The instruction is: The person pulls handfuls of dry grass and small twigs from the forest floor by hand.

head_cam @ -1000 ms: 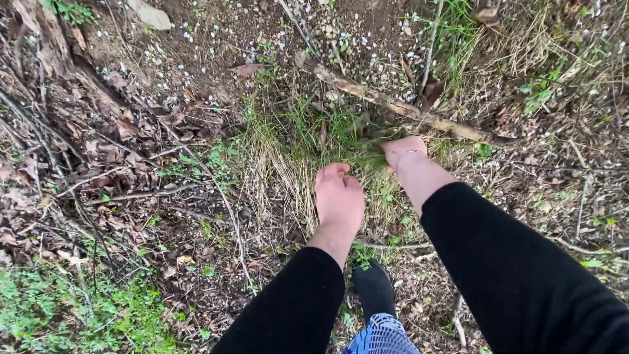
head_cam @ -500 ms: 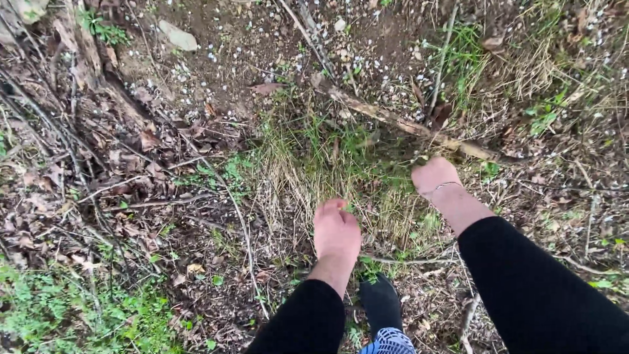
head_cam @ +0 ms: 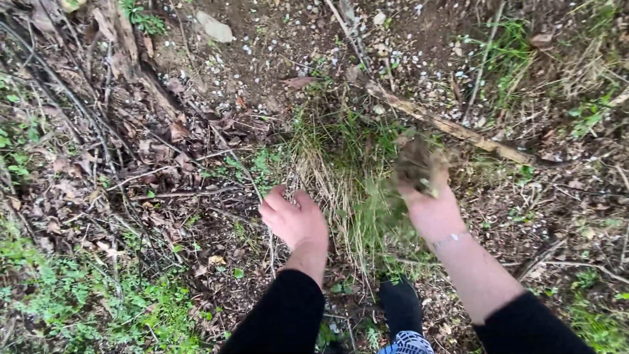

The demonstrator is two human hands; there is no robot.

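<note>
Bare woodland ground [head_cam: 275, 39] fills my view, dirt strewn with small pale pebbles, dead leaves and twigs. I see the right hand [head_cam: 429, 206] closed around a clump of torn grass and roots [head_cam: 419, 167], blurred, lifted just above the grass tuft [head_cam: 341, 157] growing between both hands. The left hand [head_cam: 291, 219] is loosely curled with nothing in it that I can make out, hovering at the tuft's left edge over dry straw-coloured blades. A thin bracelet [head_cam: 449, 239] sits on the right wrist, and both arms wear black sleeves [head_cam: 285, 314]. A dark shoe [head_cam: 401, 305] stands just below the tuft. A fallen branch [head_cam: 452, 128] lies slanted beyond the right hand. Thin dry stems [head_cam: 85, 118] crowd the left side; open dirt lies ahead. Low green weeds [head_cam: 78, 301] edge the lower left.
</note>
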